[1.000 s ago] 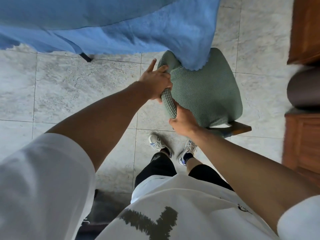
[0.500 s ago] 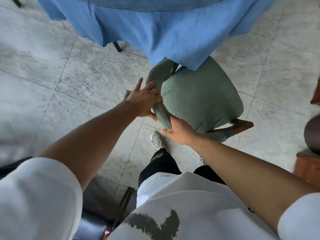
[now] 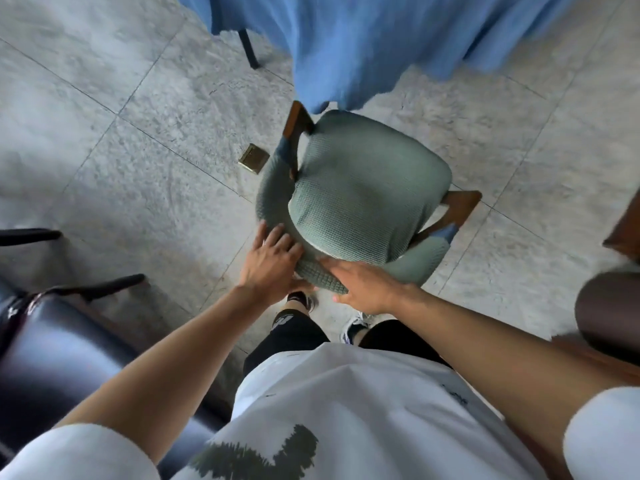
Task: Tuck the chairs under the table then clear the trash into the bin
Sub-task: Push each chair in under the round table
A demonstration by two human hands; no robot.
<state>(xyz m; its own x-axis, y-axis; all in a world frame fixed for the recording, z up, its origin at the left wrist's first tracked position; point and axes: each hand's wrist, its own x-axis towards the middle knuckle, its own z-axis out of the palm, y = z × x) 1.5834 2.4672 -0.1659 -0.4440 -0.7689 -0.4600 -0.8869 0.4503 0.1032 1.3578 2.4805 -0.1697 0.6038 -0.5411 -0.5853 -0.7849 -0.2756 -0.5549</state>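
A wooden chair with a green knitted cover (image 3: 360, 188) stands on the tiled floor just in front of me, seen from above. Both hands hold the top of its curved backrest: my left hand (image 3: 273, 261) grips the left part, my right hand (image 3: 360, 285) the near middle. The front of the seat lies at the hem of the blue tablecloth (image 3: 363, 43), which hangs over the table at the top of the view. The table top itself is out of sight. No trash or bin shows.
A black padded chair (image 3: 59, 348) with dark metal legs stands close at my left. A small brass floor plate (image 3: 254, 158) sits left of the green chair. A black table leg (image 3: 248, 46) shows under the cloth. Brown wooden furniture (image 3: 623, 230) and a dark rounded object (image 3: 609, 306) crowd the right edge.
The green chair has turned and now sits more squarely facing the table. My hands have slid along the backrest to its near side. The view has swung, revealing the black chair.
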